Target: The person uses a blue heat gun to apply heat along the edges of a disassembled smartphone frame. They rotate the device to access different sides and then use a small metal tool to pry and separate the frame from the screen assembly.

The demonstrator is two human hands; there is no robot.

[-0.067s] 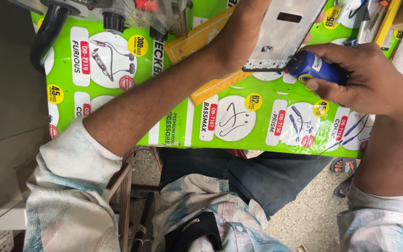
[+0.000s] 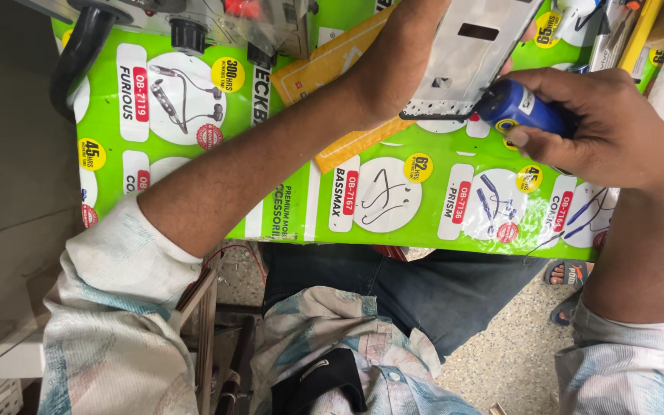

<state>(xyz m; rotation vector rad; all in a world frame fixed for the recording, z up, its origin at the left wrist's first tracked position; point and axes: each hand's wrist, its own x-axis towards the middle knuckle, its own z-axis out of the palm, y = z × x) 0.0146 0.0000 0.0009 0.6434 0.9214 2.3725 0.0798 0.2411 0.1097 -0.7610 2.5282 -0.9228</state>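
Note:
My left hand (image 2: 405, 58) reaches up across the bench and holds a flat silver phone frame (image 2: 470, 58) at its lower left edge. My right hand (image 2: 609, 127) is wrapped around a blue screwdriver handle (image 2: 520, 110), whose tip end meets the frame's bottom edge. The fingers of my left hand are mostly hidden behind the frame and the top of the picture.
A bright green printed mat (image 2: 393, 192) covers the bench. An orange padded envelope (image 2: 332, 77) lies under my left forearm. A grey machine with a black knob (image 2: 186, 34) and a black cable (image 2: 78, 54) stands at the top left. Tools lie at the top right (image 2: 616, 34).

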